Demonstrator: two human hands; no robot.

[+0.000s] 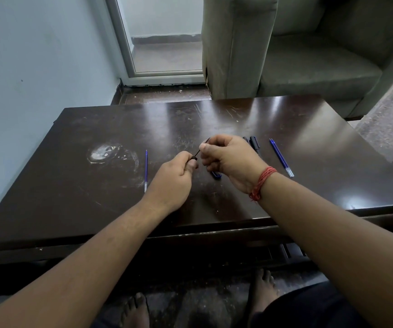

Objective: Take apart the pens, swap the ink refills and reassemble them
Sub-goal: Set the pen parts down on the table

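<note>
Both hands work over mid counter (96, 185). Left hand (174, 178) has its grip curled round a dark pen barrel (193, 158), only the end showing. Right hand (228, 157) pinches a thin dark refill (202, 146) that runs btwn the two grips, into the barrel mouth. One blue refill (146, 169) lies left of the hands, two blue refills (281, 157) w/ clear ends lie to the right, dark pen parts (253, 142) behind the right hand, a blue piece (216, 175) under it. No readable writing.
</note>
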